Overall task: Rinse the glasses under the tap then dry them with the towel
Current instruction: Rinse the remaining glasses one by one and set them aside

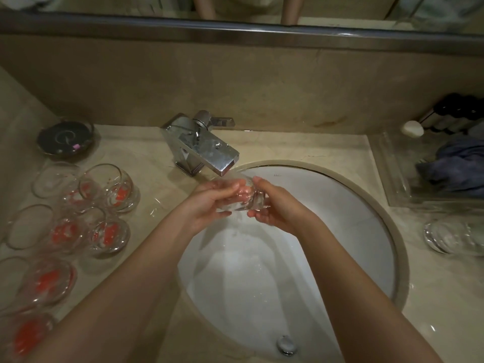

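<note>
Sink (366, 258): white oval basin set in the bench (157, 163), wet; drain (286, 344) at the near edge.

Left hand (209, 205): fingers curled round the glass (243, 197) from the left side.

Right hand (275, 208): fingers curled round the same glass from the right. The two hands are close together, both clasped on it.

Glass: clear, held over the basin directly below the tap (207, 150) spout, with water running over it. Which way its mouth faces cannot be told.

Waiting glasses (110, 189): a cluster on the bench to the left, clear with red-orange marks, standing close together and some touching.

Towel (455, 169): a blue-grey cloth bunched in a clear tray (387, 176) on the right of the bench, well apart from the hands.

Dish (65, 138): dark, round, at the far left by the wall.

Step in hand, as judged: rinsing one glass; drying not yet begun.

Next move, as judged: turn the glass so water reaches inside and out, tip it to drain, then free one hand to reach right for the towel. Wet glass is slippery; a firm one-handed hold is needed first.
</note>
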### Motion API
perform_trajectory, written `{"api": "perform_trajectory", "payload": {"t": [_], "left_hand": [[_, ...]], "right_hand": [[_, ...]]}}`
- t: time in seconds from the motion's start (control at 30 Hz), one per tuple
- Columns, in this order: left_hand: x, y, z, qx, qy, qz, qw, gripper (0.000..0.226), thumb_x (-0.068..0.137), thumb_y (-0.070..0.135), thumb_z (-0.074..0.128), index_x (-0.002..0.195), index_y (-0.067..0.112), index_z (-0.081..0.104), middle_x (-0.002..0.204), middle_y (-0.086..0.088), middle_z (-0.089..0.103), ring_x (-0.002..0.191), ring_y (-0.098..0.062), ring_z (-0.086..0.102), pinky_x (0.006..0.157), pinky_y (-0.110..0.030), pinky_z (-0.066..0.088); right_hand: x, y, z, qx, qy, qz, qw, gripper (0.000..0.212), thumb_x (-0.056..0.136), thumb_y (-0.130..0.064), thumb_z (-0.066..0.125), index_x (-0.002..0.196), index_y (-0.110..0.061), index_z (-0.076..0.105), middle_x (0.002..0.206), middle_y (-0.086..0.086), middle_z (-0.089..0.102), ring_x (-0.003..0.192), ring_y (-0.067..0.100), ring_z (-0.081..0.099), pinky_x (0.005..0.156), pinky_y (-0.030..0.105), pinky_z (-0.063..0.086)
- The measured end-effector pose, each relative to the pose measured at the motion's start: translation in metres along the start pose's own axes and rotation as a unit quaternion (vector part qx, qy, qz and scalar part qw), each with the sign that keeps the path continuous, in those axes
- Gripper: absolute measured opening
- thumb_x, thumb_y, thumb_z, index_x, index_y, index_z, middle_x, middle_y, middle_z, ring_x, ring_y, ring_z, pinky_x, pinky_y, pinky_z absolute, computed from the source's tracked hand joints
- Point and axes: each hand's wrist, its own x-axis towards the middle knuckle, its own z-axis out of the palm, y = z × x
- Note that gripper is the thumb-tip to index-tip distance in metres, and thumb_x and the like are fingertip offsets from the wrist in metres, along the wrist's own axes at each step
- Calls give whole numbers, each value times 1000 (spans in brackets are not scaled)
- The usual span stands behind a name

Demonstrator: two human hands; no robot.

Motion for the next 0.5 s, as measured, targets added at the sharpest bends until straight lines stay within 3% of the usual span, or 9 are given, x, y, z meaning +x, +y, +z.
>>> {"api": "perform_trajectory", "payload": {"t": [0.1,0.17,0.27,0.37,0.5], "left_hand": [[-2,-2,-4,1,-10,10,1000,23,72,29,67,93,21,70,79,6,75,78,-2,70,82,-34,41],[-2,-3,-2,-4,-14,25,1000,15,80,22,66,93,17,69,78,3,75,73,-3,70,76,-26,48],[-2,-9,-2,16,-10,53,998,23,77,23,69,97,12,70,84,-1,75,74,-6,70,75,-22,51],[-3,-17,-6,46,-3,61,997,13,85,16,67,97,12,70,82,0,75,73,-7,69,77,-25,45],[-6,-28,-10,44,21,71,996,10,90,14,65,96,14,71,87,1,76,80,-9,71,77,-24,51]], "right_hand": [[2,3,1,-7,5,-67,998,36,86,-18,69,119,-15,55,101,9,64,73,20,66,61,21,48],[3,7,4,7,11,-82,997,35,86,-16,69,118,-17,56,105,8,62,77,19,65,65,22,50],[0,10,10,85,21,-29,996,29,92,-38,59,110,-15,60,100,9,61,78,21,64,68,28,55],[-1,6,13,59,56,58,995,50,94,-61,41,95,-15,60,88,13,65,71,28,66,61,27,55],[5,11,18,-47,64,56,995,54,97,-55,42,112,-7,61,84,11,64,57,19,61,56,23,50]]}}
